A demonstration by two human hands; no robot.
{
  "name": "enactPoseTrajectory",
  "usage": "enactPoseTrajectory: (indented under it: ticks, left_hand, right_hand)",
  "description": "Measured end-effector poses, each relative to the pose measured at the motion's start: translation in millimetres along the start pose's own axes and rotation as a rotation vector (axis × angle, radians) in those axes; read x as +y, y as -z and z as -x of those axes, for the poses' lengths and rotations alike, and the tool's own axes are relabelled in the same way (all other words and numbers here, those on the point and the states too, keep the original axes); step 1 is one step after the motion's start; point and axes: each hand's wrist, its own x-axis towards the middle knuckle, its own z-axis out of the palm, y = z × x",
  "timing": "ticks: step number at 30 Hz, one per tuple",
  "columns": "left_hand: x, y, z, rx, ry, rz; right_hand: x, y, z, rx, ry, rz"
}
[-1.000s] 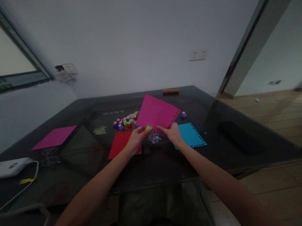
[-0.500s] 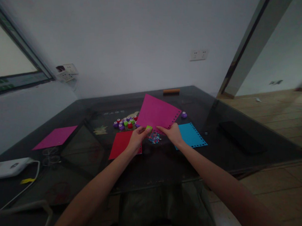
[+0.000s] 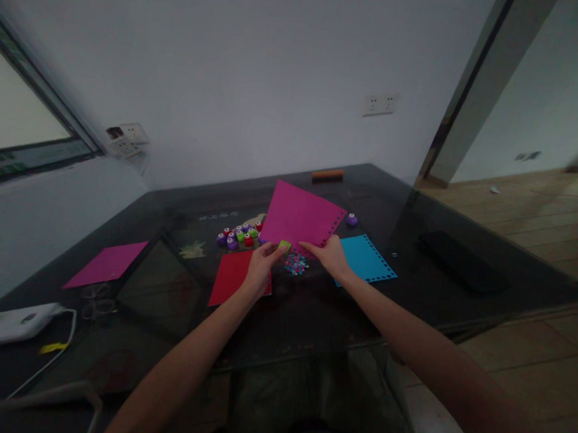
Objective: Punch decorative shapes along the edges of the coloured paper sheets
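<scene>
Both hands meet over the middle of the dark glass table (image 3: pixel 313 320). The left hand (image 3: pixel 260 266) is closed around a small green punch (image 3: pixel 284 246) and presses it onto the near edge of a magenta sheet (image 3: pixel 298 215). The right hand (image 3: pixel 332 257) pinches the same edge just beside it, at 3 o'clock from the punch, so the sheet stays lifted and tilted away from the person. This grip probably keeps the paper steady while the punch bites.

Under the hands lies a little heap of coloured paper bits (image 3: pixel 295 264), seemingly fallen from the holes along the sheet's right border. A red sheet (image 3: pixel 232 270) lies at 8 o'clock of the hands, partly under the left wrist. A blue sheet (image 3: pixel 366 258) with punched borders lies at 3 o'clock. A cluster of small punches (image 3: pixel 238 235) stands at 10 o'clock, near the left hand, and one purple punch (image 3: pixel 351 219) stands apart at 1 o'clock. Nothing blocks the hands.
</scene>
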Motion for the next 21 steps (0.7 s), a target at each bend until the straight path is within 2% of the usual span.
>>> enactPoseTrajectory:
  ticks: [21]
  left_hand:
    - [-4.1,-4.3,1.7,0.025,-0.075,-0.041]
  right_hand:
    - [-2.1,0.9,-0.8,0.014,0.008,0.018]
